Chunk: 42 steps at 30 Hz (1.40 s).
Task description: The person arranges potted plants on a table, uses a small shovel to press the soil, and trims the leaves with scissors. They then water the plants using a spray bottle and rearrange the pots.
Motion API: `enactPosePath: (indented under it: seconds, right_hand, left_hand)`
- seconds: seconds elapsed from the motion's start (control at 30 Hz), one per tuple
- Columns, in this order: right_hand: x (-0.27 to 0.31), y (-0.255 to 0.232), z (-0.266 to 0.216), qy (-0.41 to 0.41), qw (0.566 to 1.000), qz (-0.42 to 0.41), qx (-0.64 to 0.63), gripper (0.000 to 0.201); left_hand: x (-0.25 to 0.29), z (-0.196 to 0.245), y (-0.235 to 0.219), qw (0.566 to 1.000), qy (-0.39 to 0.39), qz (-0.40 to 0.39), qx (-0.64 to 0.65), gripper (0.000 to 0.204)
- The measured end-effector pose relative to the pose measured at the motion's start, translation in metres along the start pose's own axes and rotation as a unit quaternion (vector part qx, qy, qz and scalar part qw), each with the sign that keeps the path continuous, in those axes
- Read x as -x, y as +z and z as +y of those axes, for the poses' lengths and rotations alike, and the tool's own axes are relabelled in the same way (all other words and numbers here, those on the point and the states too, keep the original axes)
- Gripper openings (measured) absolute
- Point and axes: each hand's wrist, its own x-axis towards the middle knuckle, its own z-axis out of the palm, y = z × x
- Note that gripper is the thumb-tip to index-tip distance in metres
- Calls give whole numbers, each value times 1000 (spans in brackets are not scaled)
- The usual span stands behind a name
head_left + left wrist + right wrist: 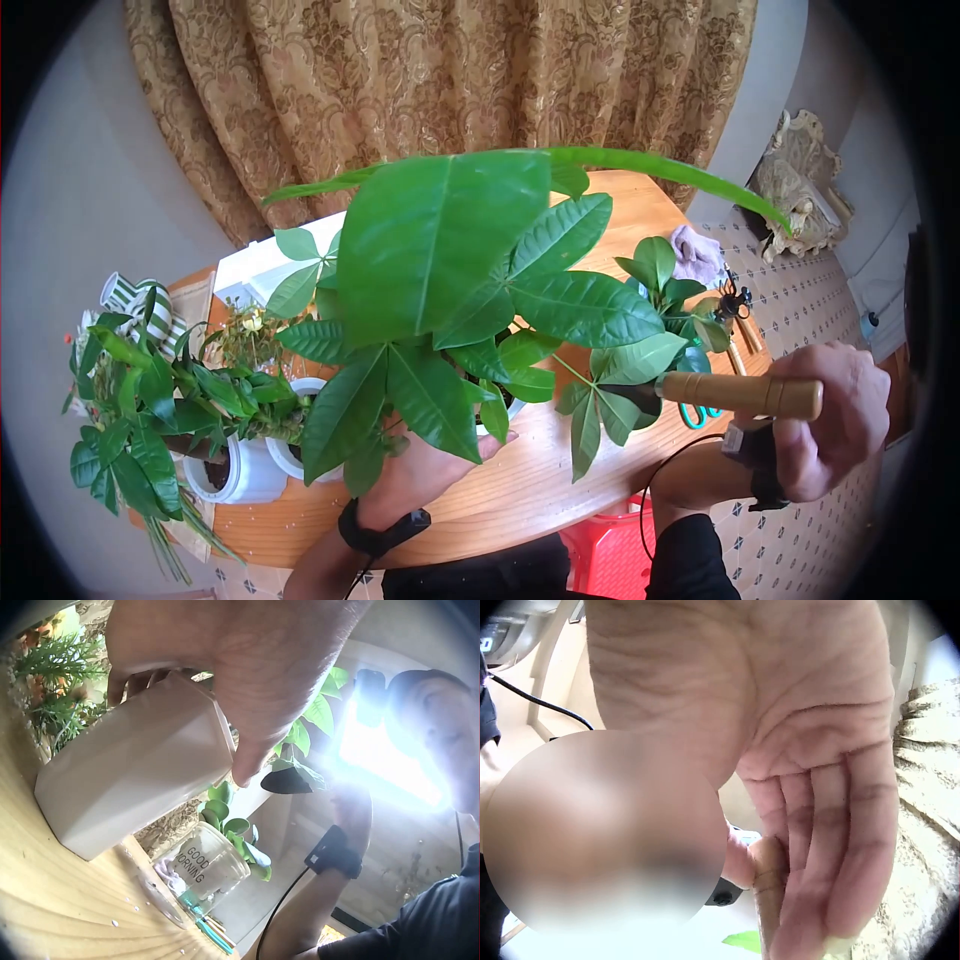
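Facing me: brown-gold floral fabric curtain point(450, 90), deep folds. Smooth pale grey wall point(75, 240) to my left. Below me, honey-coloured wooden table point(540, 485), edge curved; red plastic stool point(605, 555) by its near side. Pale tiled floor with small dark diamonds point(812, 300). Off right, ornate cream upholstered seat point(800, 185). Left-wrist view: harsh white glare point(386, 761).

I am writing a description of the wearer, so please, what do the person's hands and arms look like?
The left hand and right hand are without gloves; no ring shows on the right fingers. Each wrist wears a black strap with a dark device and a thin black cable. The right arm has a dark sleeve; no left sleeve is visible.
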Motion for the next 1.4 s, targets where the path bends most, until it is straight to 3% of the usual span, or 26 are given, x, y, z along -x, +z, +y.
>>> enactPosePath:
  seconds: [0.07,0.13,0.2,0.23,0.3,0.37,0.43,0.57,0.63,0.7,0.83,1.07,1.13,1.4]
  right_hand:
    - [5,-3,-2,66,998,13,-19,35]
    - [15,-4,-4,108,993,57,3,37]
    - [17,-1,-19,234,964,131,-9,38]
    - [23,-6,-17,233,964,131,-9,38]
    - [31,-15,-9,167,977,108,76,45]
    - [34,-11,-3,126,986,113,4,45]
    - [28,-3,2,41,982,120,-140,47]
    - [16,16,-10,56,976,170,-121,51]
    - [10,18,-3,30,978,157,-135,51]
    - [4,15,0,2,975,80,-206,47]
    - [0,20,-2,-14,974,104,-200,45]
    - [-7,21,-2,-34,971,69,-227,44]
    - [-8,21,-2,-29,970,56,-234,43]
    - [-16,29,-3,-45,976,52,-205,40]
  left_hand:
    - [-1,5,0,1000,3,-4,-9,73]
    - [-4,16,0,995,84,40,-41,26]
    - [-3,9,-2,993,88,28,-70,27]
    - [-2,7,-4,991,91,15,-100,27]
    - [-4,12,-3,993,83,18,-87,26]
    - [-2,9,-2,994,76,21,-73,26]
    - [2,-3,2,999,-23,14,17,73]
    - [1,-4,-1,999,-10,-23,-32,74]
    - [2,-1,2,998,-48,25,35,76]
    - [2,-2,0,999,-41,14,-7,78]
    - [2,-7,-2,998,-20,-16,-58,83]
    - [2,-7,-1,996,2,4,-94,82]
    - [2,-6,0,996,49,22,-66,74]
    - [0,20,-1,996,42,15,-78,39]
